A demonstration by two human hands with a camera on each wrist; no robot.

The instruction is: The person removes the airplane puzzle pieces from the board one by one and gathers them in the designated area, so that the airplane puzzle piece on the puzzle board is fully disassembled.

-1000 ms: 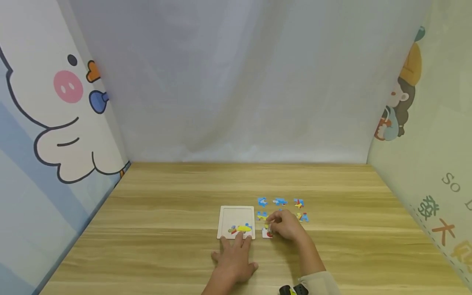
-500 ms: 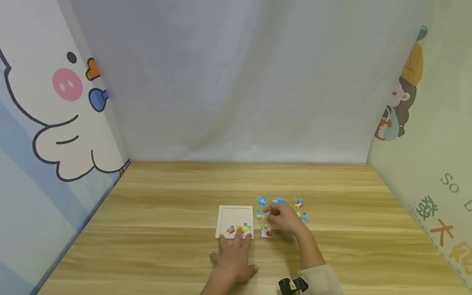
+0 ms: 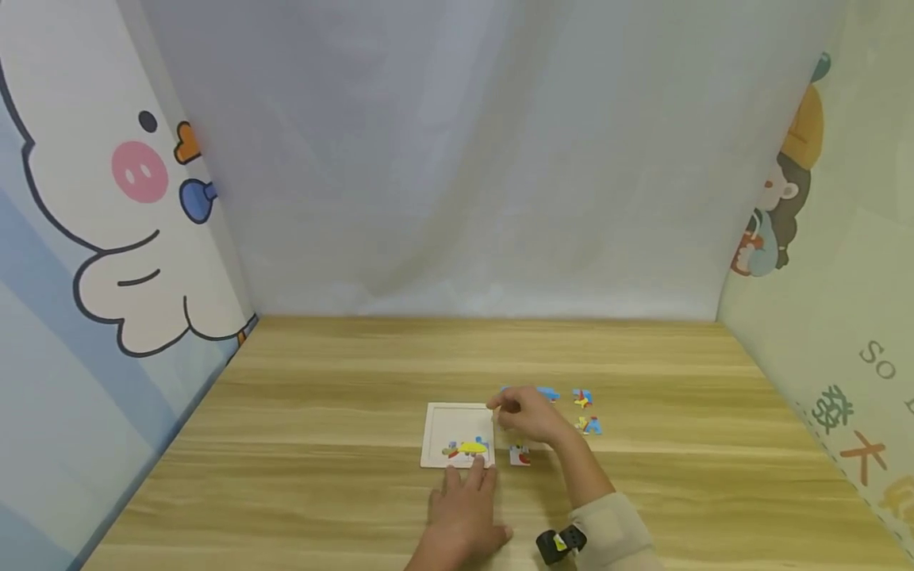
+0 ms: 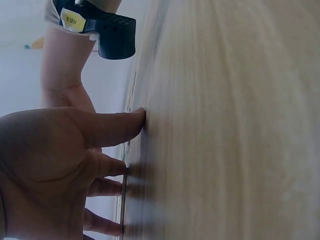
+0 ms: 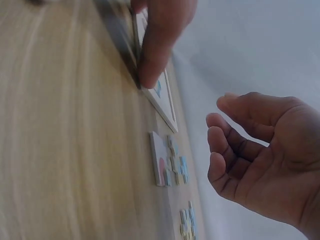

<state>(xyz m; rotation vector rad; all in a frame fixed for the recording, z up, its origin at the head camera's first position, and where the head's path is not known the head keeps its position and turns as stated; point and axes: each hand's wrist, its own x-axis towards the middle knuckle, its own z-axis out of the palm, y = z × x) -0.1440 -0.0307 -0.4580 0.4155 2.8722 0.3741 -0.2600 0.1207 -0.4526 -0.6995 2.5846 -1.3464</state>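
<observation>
A square wooden puzzle tray (image 3: 426, 436) lies on the table, with a few coloured pieces (image 3: 471, 448) fitted along its near side. My left hand (image 3: 464, 507) rests with fingers extended at the tray's near edge; in the left wrist view its fingertips (image 4: 117, 167) meet that edge. My right hand (image 3: 531, 416) hovers at the tray's far right corner. In the right wrist view the right hand (image 5: 265, 150) has curled fingers with the thumb close to them; I cannot tell whether a small puzzle piece is hidden there.
Loose puzzle pieces lie right of the tray: a white and red one (image 3: 520, 455) nearest, a blue one (image 3: 548, 394), a red and yellow one (image 3: 582, 398) and another (image 3: 589, 426). The right hand covers others. A grey curtain (image 3: 457, 198) hangs behind the table.
My right hand has moved from above the white and red piece up and then left to the tray's far corner. The left hand has shifted slightly back towards the near edge.
</observation>
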